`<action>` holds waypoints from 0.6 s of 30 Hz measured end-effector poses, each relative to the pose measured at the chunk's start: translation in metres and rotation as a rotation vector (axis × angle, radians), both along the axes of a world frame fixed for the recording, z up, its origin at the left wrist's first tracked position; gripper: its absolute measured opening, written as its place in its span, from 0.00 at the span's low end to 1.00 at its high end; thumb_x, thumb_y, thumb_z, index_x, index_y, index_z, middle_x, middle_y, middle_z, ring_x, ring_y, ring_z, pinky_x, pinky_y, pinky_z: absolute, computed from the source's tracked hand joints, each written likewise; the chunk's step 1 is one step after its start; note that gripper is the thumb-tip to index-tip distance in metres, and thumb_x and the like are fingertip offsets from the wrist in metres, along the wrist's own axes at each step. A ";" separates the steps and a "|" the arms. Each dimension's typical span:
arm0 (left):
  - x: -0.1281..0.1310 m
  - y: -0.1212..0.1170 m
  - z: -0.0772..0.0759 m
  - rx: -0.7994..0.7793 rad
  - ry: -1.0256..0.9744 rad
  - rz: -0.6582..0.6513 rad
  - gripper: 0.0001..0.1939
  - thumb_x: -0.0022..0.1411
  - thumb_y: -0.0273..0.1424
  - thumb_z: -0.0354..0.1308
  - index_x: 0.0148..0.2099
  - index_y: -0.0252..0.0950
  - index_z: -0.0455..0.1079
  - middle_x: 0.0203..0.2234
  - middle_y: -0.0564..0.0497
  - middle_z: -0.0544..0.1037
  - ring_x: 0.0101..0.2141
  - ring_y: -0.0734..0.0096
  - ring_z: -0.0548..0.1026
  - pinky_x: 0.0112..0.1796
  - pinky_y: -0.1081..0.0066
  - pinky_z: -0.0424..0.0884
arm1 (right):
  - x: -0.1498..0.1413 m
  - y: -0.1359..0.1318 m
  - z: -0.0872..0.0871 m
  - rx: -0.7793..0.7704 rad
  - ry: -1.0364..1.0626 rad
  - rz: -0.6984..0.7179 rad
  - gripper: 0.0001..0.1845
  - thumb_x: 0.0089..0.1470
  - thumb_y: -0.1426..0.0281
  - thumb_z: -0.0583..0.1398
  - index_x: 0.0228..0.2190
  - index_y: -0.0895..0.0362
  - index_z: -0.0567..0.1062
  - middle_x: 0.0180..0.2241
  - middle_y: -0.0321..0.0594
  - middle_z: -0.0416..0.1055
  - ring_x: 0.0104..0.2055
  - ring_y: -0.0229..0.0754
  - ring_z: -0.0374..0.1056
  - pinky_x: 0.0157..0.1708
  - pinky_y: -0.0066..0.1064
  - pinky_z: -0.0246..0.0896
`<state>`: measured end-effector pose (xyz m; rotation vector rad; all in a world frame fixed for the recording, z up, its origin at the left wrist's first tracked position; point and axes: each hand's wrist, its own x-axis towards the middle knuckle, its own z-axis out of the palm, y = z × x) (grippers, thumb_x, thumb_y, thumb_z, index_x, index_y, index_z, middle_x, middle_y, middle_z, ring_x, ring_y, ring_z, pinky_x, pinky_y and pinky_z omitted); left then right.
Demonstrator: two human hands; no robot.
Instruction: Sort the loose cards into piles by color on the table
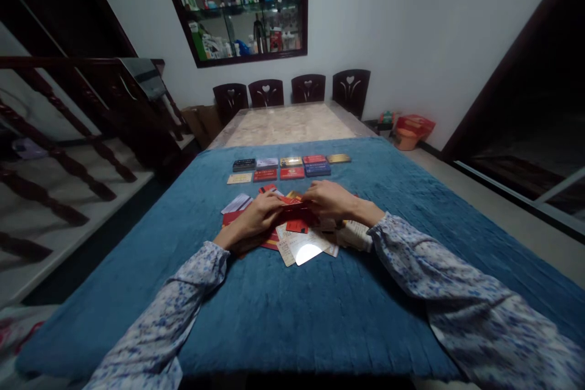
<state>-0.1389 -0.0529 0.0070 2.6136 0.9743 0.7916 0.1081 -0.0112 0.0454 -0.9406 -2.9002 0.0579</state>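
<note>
A loose heap of cards [301, 244], red, white and cream, lies on the blue cloth [283, 311] in front of me. Both hands rest on top of the heap. My left hand [256, 219] and my right hand [331, 200] meet over a red card [290, 200], each with fingers closed on one end of it. Beyond the heap, two tidy rows of cards [287, 168] lie side by side, in black, white, gold, red and blue. My flowered sleeves reach in from the bottom of the picture.
The cloth covers the near half of a long marble-topped table [287, 125]. Several dark chairs [292, 90] stand at its far end under a wall cabinet [242, 6] of bottles. A stair railing [77, 128] runs at the left, a red bag [411, 129] at the right.
</note>
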 end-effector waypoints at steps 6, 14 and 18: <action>0.005 -0.002 -0.004 -0.053 -0.120 0.077 0.16 0.72 0.26 0.50 0.54 0.38 0.76 0.45 0.45 0.80 0.45 0.65 0.76 0.47 0.63 0.73 | 0.002 0.004 -0.005 -0.004 0.049 -0.027 0.15 0.57 0.77 0.59 0.43 0.55 0.81 0.36 0.45 0.78 0.39 0.43 0.67 0.34 0.31 0.50; 0.010 0.001 -0.012 0.020 -0.114 0.157 0.14 0.67 0.21 0.52 0.49 0.35 0.77 0.42 0.45 0.80 0.44 0.64 0.76 0.48 0.63 0.73 | 0.003 0.007 -0.013 -0.004 0.115 -0.115 0.19 0.58 0.78 0.59 0.49 0.54 0.77 0.40 0.45 0.76 0.39 0.43 0.67 0.35 0.29 0.50; 0.009 0.004 -0.016 0.044 -0.078 0.193 0.16 0.66 0.20 0.53 0.51 0.35 0.75 0.43 0.44 0.80 0.46 0.63 0.76 0.49 0.61 0.73 | 0.002 0.007 -0.016 -0.001 0.131 -0.137 0.20 0.59 0.76 0.58 0.52 0.54 0.75 0.41 0.46 0.76 0.39 0.44 0.68 0.36 0.30 0.50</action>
